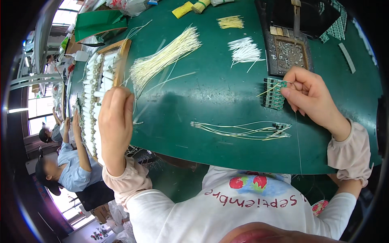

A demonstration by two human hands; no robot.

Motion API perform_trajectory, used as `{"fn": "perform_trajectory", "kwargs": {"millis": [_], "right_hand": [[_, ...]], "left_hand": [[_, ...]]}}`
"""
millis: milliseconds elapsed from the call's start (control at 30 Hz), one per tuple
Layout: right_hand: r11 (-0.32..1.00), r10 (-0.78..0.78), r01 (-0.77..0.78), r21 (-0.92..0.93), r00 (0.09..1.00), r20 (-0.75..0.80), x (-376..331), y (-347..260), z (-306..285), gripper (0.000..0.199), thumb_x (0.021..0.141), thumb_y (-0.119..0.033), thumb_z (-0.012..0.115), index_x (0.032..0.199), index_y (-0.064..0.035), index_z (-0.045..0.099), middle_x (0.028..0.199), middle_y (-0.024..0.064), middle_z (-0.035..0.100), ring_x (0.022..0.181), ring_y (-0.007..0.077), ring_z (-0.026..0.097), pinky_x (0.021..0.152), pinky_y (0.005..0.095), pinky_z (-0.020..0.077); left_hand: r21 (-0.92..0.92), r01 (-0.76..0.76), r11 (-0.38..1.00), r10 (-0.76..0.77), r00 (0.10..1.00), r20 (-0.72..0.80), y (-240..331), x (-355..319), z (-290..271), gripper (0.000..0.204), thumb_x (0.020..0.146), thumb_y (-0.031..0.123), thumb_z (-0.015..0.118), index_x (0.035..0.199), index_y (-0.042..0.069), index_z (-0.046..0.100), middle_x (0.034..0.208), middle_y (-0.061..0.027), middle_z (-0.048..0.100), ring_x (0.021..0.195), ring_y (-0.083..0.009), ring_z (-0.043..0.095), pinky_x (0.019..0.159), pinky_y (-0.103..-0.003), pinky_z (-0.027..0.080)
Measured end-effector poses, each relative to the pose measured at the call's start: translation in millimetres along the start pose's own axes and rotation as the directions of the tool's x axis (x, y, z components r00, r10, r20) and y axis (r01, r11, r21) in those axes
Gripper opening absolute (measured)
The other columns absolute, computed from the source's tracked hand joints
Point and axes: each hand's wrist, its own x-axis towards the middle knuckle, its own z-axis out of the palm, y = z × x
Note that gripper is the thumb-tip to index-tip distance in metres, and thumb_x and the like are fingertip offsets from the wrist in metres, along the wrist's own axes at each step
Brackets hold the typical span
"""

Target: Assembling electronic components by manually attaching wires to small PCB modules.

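My right hand (310, 95) pinches a thin wire (298, 139) that hangs down past the table's near edge. Its fingertips are at the right end of a small green circuit board panel (274, 95), which carries a row of dark parts. One pale yellow wire (265, 92) lies across that panel. My left hand (115, 121) is raised at the left, fingers closed together; what they hold, if anything, is hidden. Beyond it fans a large bundle of pale yellow wires (166, 56). Nearer me lie several long wires joined to small boards (243, 131).
A wooden-edged tray (121, 60) of white cylinders stands at the left. Short white wires (245, 50) and yellow wires (231, 22) lie in piles farther back. A dark metal fixture (291, 52) with a grey-crusted pan is behind the panel. Other people sit at the far left.
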Motion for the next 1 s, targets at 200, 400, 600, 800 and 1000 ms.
{"fn": "perform_trajectory", "kwargs": {"millis": [200, 400, 600, 800, 1000], "right_hand": [[1.000, -0.018, 0.018, 0.018, 1.000, -0.012, -1.9, 5.6, 5.8, 0.011, 0.090, -0.009, 0.058, 0.085, -0.0046, 0.050, 0.061, -0.0049, 0.050, 0.047, -0.0010, 0.043, 0.040, 0.0154, 0.0290], [1.000, -0.022, 0.023, 0.017, 1.000, -0.015, -3.6, 6.7, 4.6, 0.011, 0.090, -0.008, 0.058, 0.085, -0.0045, 0.050, 0.060, -0.0049, 0.049, 0.047, -0.0010, 0.043, 0.040, 0.0153, 0.0290], [1.000, -0.012, 0.012, -0.007, 1.000, -0.009, -4.8, 4.3, -2.5, 0.011, 0.090, -0.009, 0.059, 0.086, -0.0045, 0.050, 0.060, -0.0042, 0.050, 0.047, -0.0005, 0.043, 0.039, 0.0155, 0.0284], [0.998, 0.009, -0.009, 0.055, 1.000, -0.007, -20.7, 2.0, -5.7, 0.012, 0.090, -0.011, 0.059, 0.086, -0.0051, 0.050, 0.060, -0.0045, 0.050, 0.047, -0.0006, 0.044, 0.040, 0.0156, 0.0301], [0.998, -0.016, 0.015, 0.054, 1.000, 0.013, -21.8, -3.8, -10.6, 0.012, 0.091, -0.011, 0.060, 0.086, -0.0049, 0.051, 0.060, -0.0053, 0.049, 0.048, -0.0005, 0.044, 0.040, 0.0155, 0.0308]], "left_hand": [[-0.015, 0.080, 0.997, -0.082, 0.990, -0.119, -10.7, -6.1, 17.6, 0.003, 0.087, 0.001, 0.056, 0.086, 0.001, 0.053, 0.074, -0.0138, 0.053, 0.066, -0.0322, 0.053, 0.062, -0.037, 0.043], [-0.279, 0.107, 0.954, -0.007, 0.941, 0.337, 3.9, -8.5, 15.4, 0.013, 0.085, 0.012, 0.063, 0.087, 0.002, 0.055, 0.075, -0.0132, 0.057, 0.067, -0.0310, 0.058, 0.060, -0.037, 0.045], [-0.166, -0.060, 0.984, 0.102, 0.962, 0.253, 38.7, 36.0, 33.1, 0.027, 0.079, 0.026, 0.070, 0.088, 0.003, 0.059, 0.082, -0.0118, 0.057, 0.075, -0.0308, 0.058, 0.064, -0.038, 0.047], [-0.142, -0.258, 0.956, 0.290, 0.907, 0.305, 88.8, 50.7, 28.0, 0.023, 0.073, 0.014, 0.071, 0.091, 0.005, 0.060, 0.085, -0.0093, 0.055, 0.083, -0.0292, 0.056, 0.069, -0.038, 0.047], [-0.113, -0.340, 0.933, 0.358, 0.861, 0.362, 88.1, 58.5, 34.6, 0.010, 0.073, 0.000, 0.065, 0.081, 0.002, 0.061, 0.078, -0.0084, 0.058, 0.075, -0.0277, 0.059, 0.063, -0.035, 0.048]]}}
